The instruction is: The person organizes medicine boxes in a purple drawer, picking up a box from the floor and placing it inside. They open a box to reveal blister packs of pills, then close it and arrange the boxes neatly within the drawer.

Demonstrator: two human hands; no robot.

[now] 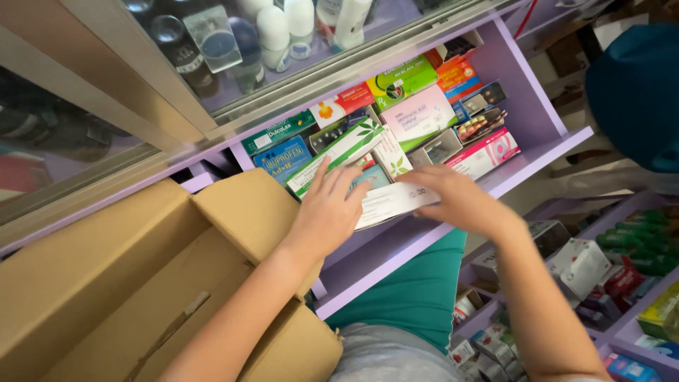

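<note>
A flat white carton [387, 204] is held between both hands over an open lilac drawer [417, 240]. My left hand [327, 211] lies on its left end, fingers spread and touching a long white-and-green box [338, 153]. My right hand [453, 198] grips the carton's right end from above. The drawer holds several medicine boxes packed side by side: blue, green, red, pink and white ones.
An open brown cardboard box [141, 283] sits at the lower left, against my left forearm. Above is a glass counter [247, 64] with bottles under it. Lilac shelves with more boxes and green bottles [636, 240] are at the lower right. A teal shape [636, 92] fills the upper right.
</note>
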